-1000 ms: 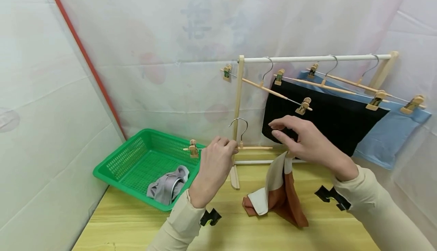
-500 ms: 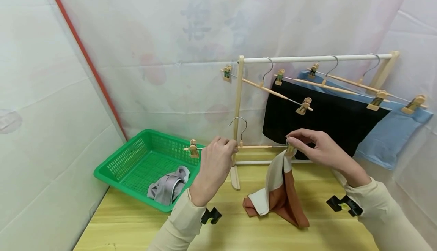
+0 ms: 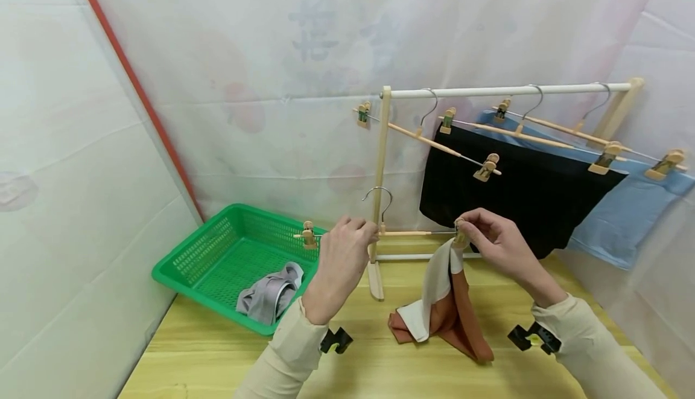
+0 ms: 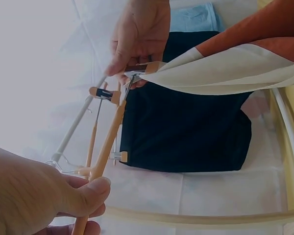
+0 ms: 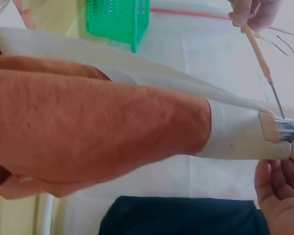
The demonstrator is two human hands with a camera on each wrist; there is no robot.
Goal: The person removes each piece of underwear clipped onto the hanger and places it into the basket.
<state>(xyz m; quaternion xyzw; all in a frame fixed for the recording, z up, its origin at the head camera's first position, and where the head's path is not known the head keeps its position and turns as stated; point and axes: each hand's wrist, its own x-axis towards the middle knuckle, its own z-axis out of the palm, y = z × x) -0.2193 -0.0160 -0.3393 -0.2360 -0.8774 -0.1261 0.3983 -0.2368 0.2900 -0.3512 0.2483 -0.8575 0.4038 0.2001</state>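
My left hand grips the wooden bar of a clip hanger, held level above the table with its hook upward. With thumb and fingers my right hand pinches the clip at the hanger's right end. From that clip hangs a rust-and-cream garment by one corner, its lower part resting on the table. The right wrist view shows the clip's jaws on the cream edge of the cloth. At the hanger's left end, the other clip holds no cloth.
A green basket with a grey garment stands at the left. Behind my hands is a rack carrying a bare clip hanger, black shorts and a light blue garment on hangers.
My right hand, earlier raised with its thumb and fingers apart above the garment, has come down onto the right clip and now pinches it. The left hand stays on the bar.
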